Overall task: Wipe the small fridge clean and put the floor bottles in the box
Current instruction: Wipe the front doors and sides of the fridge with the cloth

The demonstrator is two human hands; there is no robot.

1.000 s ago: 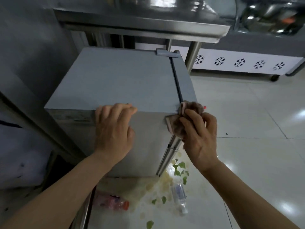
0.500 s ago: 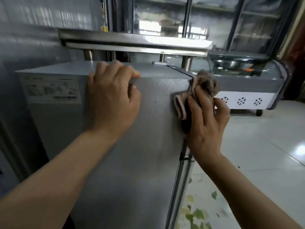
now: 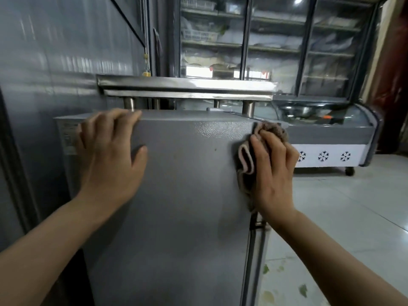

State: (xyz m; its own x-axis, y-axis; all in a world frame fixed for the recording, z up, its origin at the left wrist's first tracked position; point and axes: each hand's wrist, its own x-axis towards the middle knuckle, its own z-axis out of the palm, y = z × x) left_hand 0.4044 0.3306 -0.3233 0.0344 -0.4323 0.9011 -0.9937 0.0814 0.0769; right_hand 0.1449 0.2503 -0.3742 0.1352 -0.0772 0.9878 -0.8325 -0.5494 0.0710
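One tall glass-fronted display cooler (image 3: 276,47) with three glazed doors fills the back of the room, its shelves blurred behind the panes. In front of it stands one low curved-glass chest freezer (image 3: 335,131) with a white lower panel that shows three dark snowflake marks. One small grey metal fridge (image 3: 181,206) with a pebbled side panel takes up the middle of the view, close to the camera, and one stainless steel table edge (image 3: 185,86) on four visible round legs runs above and behind its top. One white rating label (image 3: 67,138) sits on the fridge's left face, too blurred to read. Two bare hands are on the fridge. The left hand (image 3: 110,155) hooks four curled fingers over the top edge while the thumb lies flat against the side panel. The right hand (image 3: 273,171) presses one folded brownish-pink cloth (image 3: 247,160) against the upper right corner, fingers bent round the bunched fabric. A few green leaf scraps (image 3: 303,290) lie on the pale tiled floor (image 3: 342,217) at lower right.
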